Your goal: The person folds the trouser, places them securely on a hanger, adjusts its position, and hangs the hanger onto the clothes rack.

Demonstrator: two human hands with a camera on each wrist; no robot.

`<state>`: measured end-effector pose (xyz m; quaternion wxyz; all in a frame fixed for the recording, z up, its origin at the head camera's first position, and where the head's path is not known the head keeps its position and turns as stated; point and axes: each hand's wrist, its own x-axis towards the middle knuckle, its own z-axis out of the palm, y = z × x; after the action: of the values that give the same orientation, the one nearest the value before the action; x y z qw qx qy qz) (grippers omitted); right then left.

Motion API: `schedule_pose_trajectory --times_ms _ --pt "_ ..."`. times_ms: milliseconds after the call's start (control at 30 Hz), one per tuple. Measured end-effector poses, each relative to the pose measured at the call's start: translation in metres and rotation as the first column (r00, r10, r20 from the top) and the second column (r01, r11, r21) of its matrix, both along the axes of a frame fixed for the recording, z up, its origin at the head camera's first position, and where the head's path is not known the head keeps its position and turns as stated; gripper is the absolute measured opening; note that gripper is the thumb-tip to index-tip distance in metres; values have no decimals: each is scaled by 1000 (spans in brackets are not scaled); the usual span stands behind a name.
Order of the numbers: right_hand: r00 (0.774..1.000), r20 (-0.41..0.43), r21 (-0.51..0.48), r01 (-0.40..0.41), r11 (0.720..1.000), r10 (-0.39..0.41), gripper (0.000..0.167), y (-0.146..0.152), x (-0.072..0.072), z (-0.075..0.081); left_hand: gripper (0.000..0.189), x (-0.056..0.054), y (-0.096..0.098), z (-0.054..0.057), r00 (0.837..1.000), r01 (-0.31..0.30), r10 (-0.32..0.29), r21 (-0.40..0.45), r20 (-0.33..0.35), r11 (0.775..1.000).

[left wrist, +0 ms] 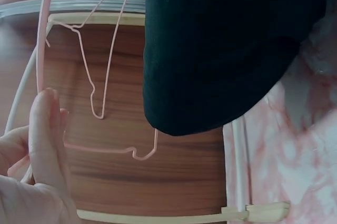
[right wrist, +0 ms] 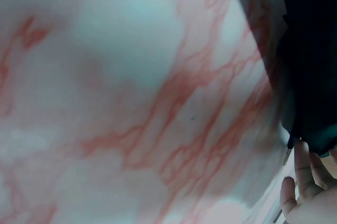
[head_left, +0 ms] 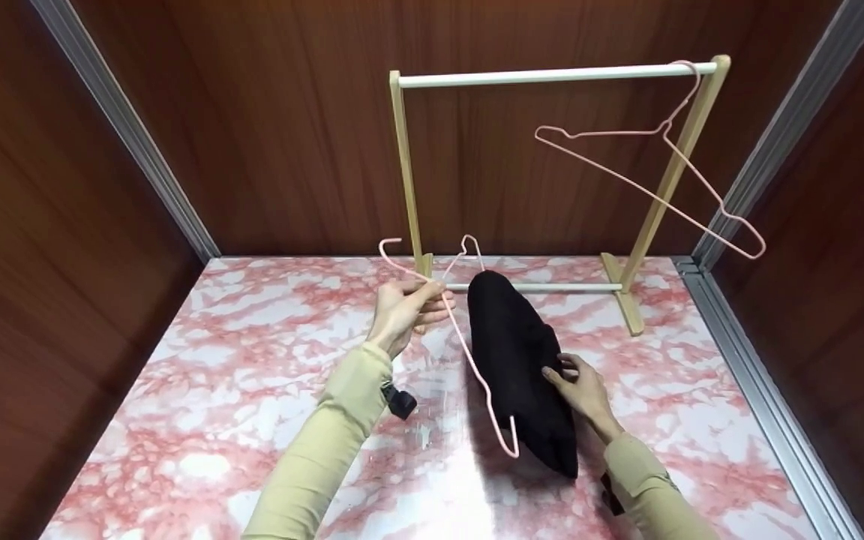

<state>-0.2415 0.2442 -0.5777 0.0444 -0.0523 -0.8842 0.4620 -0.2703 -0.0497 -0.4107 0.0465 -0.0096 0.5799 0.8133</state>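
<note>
Before the rack, a black folded garment (head_left: pixel 511 360) hangs over a pink wire hanger (head_left: pixel 469 352); the cloth hides part of the hanger. My left hand (head_left: pixel 409 307) pinches that hanger near its neck, with the hook sticking out beyond the fingers to the left. In the left wrist view, the black cloth (left wrist: pixel 221 50) hangs to the right of my fingers. On the garment's right edge, my right hand (head_left: pixel 582 386) has its thumb on the front of the cloth and its fingers at the edge. The right wrist view shows those fingertips (right wrist: pixel 303 153) against the cloth.
A wooden rack with a white top bar (head_left: pixel 552 76) stands at the back wall. Another pink hanger (head_left: pixel 619 176) hangs bare at the bar's right end. Under my hands lies a red-and-white marbled tabletop (head_left: pixel 252 375), enclosed by brown wood panels (head_left: pixel 289 135) and metal edges.
</note>
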Motion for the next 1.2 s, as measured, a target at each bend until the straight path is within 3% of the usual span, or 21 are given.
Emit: schedule_pose_trajectory --times_ms 167,400,533,700,833,933,1133,1200 --pt "1000 -18 -11 4 1000 -4 49 -3 -1 7 26 -4 8 13 1000 -4 4 -5 -11 1000" --pt "989 -141 -30 50 998 -53 38 -11 -6 22 25 -8 21 32 999 14 -15 -29 -36 999" --pt "976 -202 -108 60 992 -81 31 -16 -10 44 24 -10 27 42 998 40 -40 -9 -43 999" --pt "958 -276 -268 4 963 -81 24 -26 -9 86 26 -16 31 53 999 37 -37 -10 -34 999" --pt "938 -348 -353 -128 927 -4 19 -40 -3 122 30 -20 33 60 999 30 -31 -24 -40 999" --pt "923 -364 -376 -266 887 123 18 -51 1 149 30 -21 35 65 998 30 -32 -32 -50 999" --pt "898 -250 -316 -429 847 362 24 -67 -1 189 27 -23 41 73 996 33 -37 -62 -77 998" --pt "886 -212 -356 -464 811 413 23 -69 -3 196 26 -24 42 75 996 38 -43 -67 -80 997"
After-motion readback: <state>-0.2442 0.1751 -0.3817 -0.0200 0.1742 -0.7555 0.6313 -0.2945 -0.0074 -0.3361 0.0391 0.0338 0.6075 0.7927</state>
